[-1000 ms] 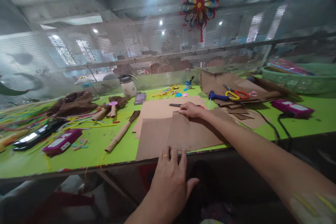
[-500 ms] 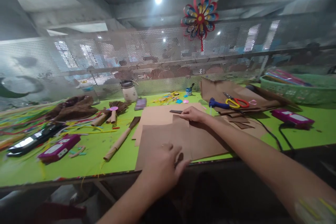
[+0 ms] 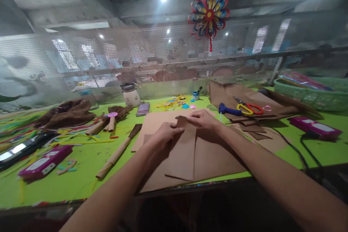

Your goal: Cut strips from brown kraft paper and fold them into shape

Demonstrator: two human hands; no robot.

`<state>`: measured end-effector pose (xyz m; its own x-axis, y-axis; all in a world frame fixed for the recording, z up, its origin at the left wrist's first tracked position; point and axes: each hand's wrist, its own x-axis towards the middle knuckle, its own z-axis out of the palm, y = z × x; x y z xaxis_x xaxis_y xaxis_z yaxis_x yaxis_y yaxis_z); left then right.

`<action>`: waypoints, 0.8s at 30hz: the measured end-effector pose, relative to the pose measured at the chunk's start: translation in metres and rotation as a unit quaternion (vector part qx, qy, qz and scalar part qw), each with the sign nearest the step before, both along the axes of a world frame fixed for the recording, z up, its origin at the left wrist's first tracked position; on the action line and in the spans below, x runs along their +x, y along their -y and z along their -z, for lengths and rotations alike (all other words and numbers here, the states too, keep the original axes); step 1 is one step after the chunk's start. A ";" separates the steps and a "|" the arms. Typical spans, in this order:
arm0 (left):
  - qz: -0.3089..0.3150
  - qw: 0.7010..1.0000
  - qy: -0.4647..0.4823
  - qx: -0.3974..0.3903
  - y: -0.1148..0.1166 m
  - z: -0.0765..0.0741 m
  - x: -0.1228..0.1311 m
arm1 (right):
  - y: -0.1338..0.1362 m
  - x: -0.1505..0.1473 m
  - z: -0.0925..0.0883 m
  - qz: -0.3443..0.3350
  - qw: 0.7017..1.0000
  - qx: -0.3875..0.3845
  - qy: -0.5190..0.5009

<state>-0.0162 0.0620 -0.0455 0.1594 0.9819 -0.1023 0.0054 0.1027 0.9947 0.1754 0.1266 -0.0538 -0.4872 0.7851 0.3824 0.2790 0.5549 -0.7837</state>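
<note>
A smaller piece of brown paper (image 3: pixel 181 156) lies over a large brown paper sheet (image 3: pixel 220 152) near the table's front edge. My left hand (image 3: pixel 169 130) is closed on the small piece's upper left edge, thumb stretched along it. My right hand (image 3: pixel 204 119) pinches the same piece at its upper right corner. The top end of this piece is raised between my hands. Just beyond it shows the tip of a dark thin object (image 3: pixel 177 117), mostly hidden. A lighter tan sheet (image 3: pixel 152 120) is underneath, farther back.
On the left are a rolled paper stick with a fringed end (image 3: pixel 119 152), a purple box (image 3: pixel 46 161) and a jar (image 3: pixel 131 95). Scissors (image 3: pixel 248 108), a blue-handled tool (image 3: pixel 230 109), paper scraps (image 3: pixel 255 130), another purple box (image 3: pixel 315 127) and a green basket (image 3: pixel 304 96) stand right.
My left hand has moved up and forward from above the large sheet and taken hold of the small piece. The dark thin object, earlier plainly at my right fingertips, is now mostly covered.
</note>
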 end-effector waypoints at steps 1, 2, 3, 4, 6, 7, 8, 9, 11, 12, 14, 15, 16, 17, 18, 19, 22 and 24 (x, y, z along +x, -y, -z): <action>0.004 1.000 0.019 -0.008 -0.001 0.002 -0.002 | 0.000 0.000 -0.001 0.017 1.000 0.007 -0.011; 0.003 0.999 0.033 -0.013 -0.002 0.002 -0.005 | 0.001 0.001 -0.003 0.039 0.999 0.015 -0.027; -0.004 0.999 0.048 -0.015 -0.003 0.002 -0.008 | 0.002 0.002 -0.003 0.061 0.997 0.024 -0.044; -0.013 0.997 0.069 -0.013 -0.005 0.001 -0.011 | 0.003 0.003 -0.003 0.078 0.994 0.035 -0.062; -0.038 0.993 0.111 -0.006 -0.009 0.000 -0.017 | 0.008 0.004 -0.002 0.082 0.991 0.063 -0.083; -0.049 0.991 0.127 -0.003 -0.010 -0.001 -0.020 | 0.011 0.003 0.000 0.066 0.992 0.079 -0.079; -0.059 0.988 0.140 -0.001 -0.012 -0.001 -0.022 | 0.016 0.001 0.002 0.046 0.992 0.096 -0.064; -0.067 0.987 0.149 -0.001 -0.012 -0.001 -0.023 | 0.020 -0.001 0.003 0.024 0.993 0.110 -0.040; -0.076 0.984 0.159 0.000 -0.010 -0.003 -0.023 | 0.028 -0.008 0.006 -0.008 0.991 0.136 -0.008; -0.074 0.984 0.163 -0.001 -0.008 -0.004 -0.022 | 0.031 -0.011 0.007 -0.015 0.989 0.146 -0.004; -0.047 0.986 0.161 -0.011 -0.003 -0.008 -0.021 | 0.033 -0.014 0.005 -0.004 0.989 0.147 -0.027; -0.020 0.987 0.156 -0.020 0.000 -0.010 -0.021 | 0.033 -0.013 0.002 0.011 0.990 0.133 -0.051; 0.017 0.988 0.147 -0.031 0.003 -0.013 -0.022 | 0.032 -0.011 -0.001 0.026 0.990 0.109 -0.080; 0.059 0.988 0.139 -0.041 0.006 -0.015 -0.022 | 0.030 -0.007 -0.004 0.028 0.991 0.078 -0.105; 0.104 0.985 0.130 -0.051 0.008 -0.016 -0.023 | 0.029 -0.002 -0.008 0.012 0.991 0.042 -0.123; 0.148 0.980 0.122 -0.059 0.010 -0.017 -0.024 | 0.028 0.004 -0.012 -0.024 0.991 0.006 -0.130; 0.253 0.960 0.089 -0.075 0.014 -0.015 -0.025 | 0.032 0.015 -0.022 -0.172 0.978 -0.059 -0.099; 0.296 0.950 0.061 -0.080 0.017 -0.013 -0.023 | 0.037 0.017 -0.028 -0.217 0.974 -0.031 -0.054</action>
<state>-0.0394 0.0447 -0.0325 0.6983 0.6903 -0.1891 -0.0041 0.2681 0.9634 0.1924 0.0892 -0.0263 -0.7374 0.5375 0.4090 -0.0574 0.5535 -0.8309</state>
